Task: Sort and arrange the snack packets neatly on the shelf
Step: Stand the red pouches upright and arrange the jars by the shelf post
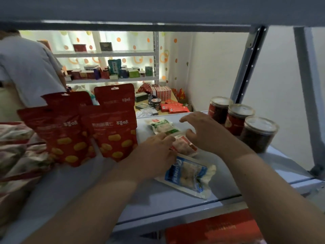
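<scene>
Packets are laid flat in a line down the shelf (175, 208): a green packet (162, 127) farthest back, a red packet (184, 146) in the middle, a blue packet (189, 175) nearest. The red packet is touched by the left hand (154, 155), fingers bent on its edge, seemingly to square it; a firm grip cannot be told. The right hand (205, 132) is held open above it, gripping nothing. Red pouches (112, 134) stand at the left and jars (237, 120) at the right, so room is tight.
</scene>
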Demonstrator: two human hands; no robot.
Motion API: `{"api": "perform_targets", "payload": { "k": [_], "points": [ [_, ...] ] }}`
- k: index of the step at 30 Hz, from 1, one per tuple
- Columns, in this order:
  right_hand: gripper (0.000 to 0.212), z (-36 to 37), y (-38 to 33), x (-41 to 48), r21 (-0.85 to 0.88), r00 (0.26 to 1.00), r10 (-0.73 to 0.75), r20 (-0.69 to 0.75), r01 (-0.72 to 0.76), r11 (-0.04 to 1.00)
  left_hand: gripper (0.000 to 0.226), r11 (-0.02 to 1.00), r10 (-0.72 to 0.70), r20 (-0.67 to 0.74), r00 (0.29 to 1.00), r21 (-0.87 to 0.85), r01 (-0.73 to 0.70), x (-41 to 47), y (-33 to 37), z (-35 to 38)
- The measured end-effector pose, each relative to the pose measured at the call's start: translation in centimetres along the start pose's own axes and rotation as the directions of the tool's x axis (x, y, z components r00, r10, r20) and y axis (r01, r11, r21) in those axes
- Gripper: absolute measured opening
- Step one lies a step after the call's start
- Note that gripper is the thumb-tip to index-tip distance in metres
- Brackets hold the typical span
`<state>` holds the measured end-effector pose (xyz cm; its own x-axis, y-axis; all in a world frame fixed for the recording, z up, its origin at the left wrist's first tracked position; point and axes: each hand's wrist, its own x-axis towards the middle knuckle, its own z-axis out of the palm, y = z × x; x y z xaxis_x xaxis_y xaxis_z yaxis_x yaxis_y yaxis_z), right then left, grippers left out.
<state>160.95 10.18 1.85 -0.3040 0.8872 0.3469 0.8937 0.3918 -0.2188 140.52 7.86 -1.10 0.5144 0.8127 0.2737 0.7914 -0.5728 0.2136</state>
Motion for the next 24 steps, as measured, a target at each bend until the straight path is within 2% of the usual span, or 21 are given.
{"api": "perform_targets", "payload": {
  "k": [3, 6, 9, 12, 15, 19, 22, 24],
  "points": [
    [0.04, 0.6, 0.0, 2.6, -0.063, 0.974, 0.017, 0.225, -0.003, 0.998, 0.029, 0.997, -0.036, -0.088, 0.995, 0.064, 0.042, 1.1, -0.4, 0.5],
    [0.04, 1.2, 0.5, 3.3, -0.123, 0.925, 0.099, 0.366, -0.057, 0.991, 0.032, 0.963, -0.202, -0.119, 0.972, 0.155, 0.219, 3.6, -0.3, 0.6],
    [0.053, 1.7, 1.2, 1.9, -0.011, 0.9, 0.083, 0.429, -0.087, 0.996, 0.043, 0.925, -0.339, 0.034, 0.94, 0.195, 0.327, 6.0, -0.8, 0.9],
    [0.076, 2.0, 1.8, 0.3, 0.133, 0.863, 0.029, 0.505, -0.111, 0.985, 0.04, 0.926, -0.362, 0.194, 0.912, 0.184, 0.329, 7.6, -1.5, 1.2],
    [0.084, 1.9, 2.8, 0.3, 0.087, 0.863, 0.03, 0.504, -0.086, 0.993, 0.041, 0.934, -0.339, 0.243, 0.909, 0.201, 0.295, 8.9, -2.0, 1.5],
    [0.088, 1.1, 4.1, 0.1, -0.073, 0.861, 0.16, 0.482, -0.142, 0.987, 0.039, 0.942, -0.314, 0.211, 0.926, 0.19, 0.276, 10.2, -1.9, 2.0],
    [0.083, 0.8, 4.7, -0.5, -0.075, 0.88, 0.192, 0.434, -0.177, 0.981, 0.04, 0.942, -0.321, 0.198, 0.926, 0.169, 0.291, 11.2, -1.3, 2.3],
    [0.08, 0.5, 4.8, -1.1, -0.005, 0.899, 0.192, 0.393, -0.206, 0.978, 0.045, 0.94, -0.329, 0.189, 0.925, 0.157, 0.302, 11.7, -1.1, 2.4]
  ]
}}
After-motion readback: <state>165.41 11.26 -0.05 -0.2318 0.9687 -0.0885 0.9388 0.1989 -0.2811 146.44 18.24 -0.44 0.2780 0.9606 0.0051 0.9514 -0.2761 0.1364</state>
